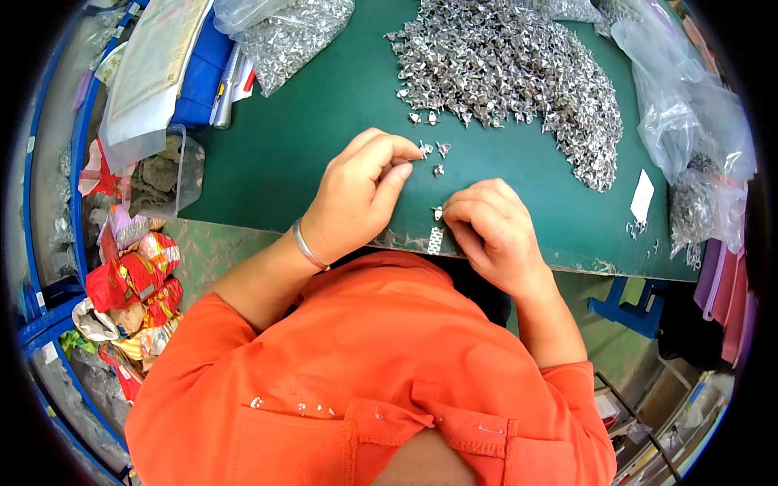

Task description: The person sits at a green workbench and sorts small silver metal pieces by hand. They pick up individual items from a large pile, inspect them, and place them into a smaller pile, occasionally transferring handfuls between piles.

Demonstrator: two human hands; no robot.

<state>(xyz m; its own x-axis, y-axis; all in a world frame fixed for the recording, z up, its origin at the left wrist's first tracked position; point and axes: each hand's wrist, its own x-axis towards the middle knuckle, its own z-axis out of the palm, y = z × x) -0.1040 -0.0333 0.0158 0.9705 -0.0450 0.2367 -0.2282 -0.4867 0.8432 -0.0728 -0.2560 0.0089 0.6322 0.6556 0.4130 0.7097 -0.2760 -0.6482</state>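
Observation:
My left hand, with a bangle at the wrist, is over the green table; its thumb and forefinger close on a small silver metal piece. Two similar loose pieces lie just right of it: one metal piece and a lower metal piece. My right hand is nearer the front edge, its fingers pinched at another small shiny piece. Below those fingertips, at the table edge, is a short pale strip with a row pattern. The exact kind of these pieces is too small to tell.
A large heap of silver metal pieces covers the far middle and right of the green table. Clear plastic bags of parts lie far left, with more bags at right. A white tag and plastic tub flank the table.

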